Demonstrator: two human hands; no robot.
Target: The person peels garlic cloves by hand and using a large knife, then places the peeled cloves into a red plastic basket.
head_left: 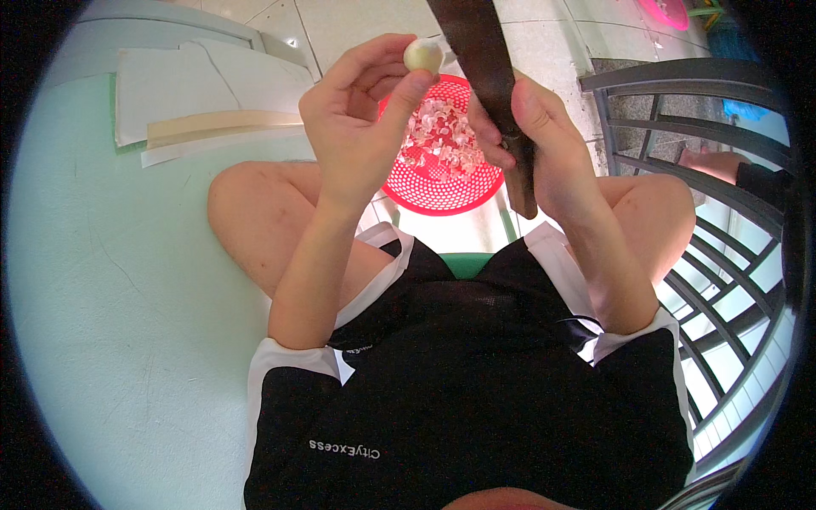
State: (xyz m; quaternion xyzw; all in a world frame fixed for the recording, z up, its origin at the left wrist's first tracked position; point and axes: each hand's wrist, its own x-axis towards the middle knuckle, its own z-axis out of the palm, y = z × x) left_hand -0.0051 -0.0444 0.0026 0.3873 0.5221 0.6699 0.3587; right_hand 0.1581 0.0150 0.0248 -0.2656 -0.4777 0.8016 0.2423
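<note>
My left hand (361, 123) is raised above the basket's left side, pinching a small, round, pale bulb (422, 56) between thumb and fingers. It looks like a small peeled onion or a large garlic clove; I cannot tell which. A whitish flap shows at its right side. My right hand (557, 144) is wrapped round the handle of a long dark knife (476, 47), whose broad blade points up and away, just right of the bulb. Below and between both hands sits a red perforated basket (446, 200), holding many pinkish-white scraps (442, 140) like peelings.
A green seat (466, 265) shows between my thighs. Black metal railings (680, 72) stand close on my right, with another person's foot (718, 164) beyond. Pale board sheets (212, 85) lean at the left wall. A pink basin (667, 12) lies far right.
</note>
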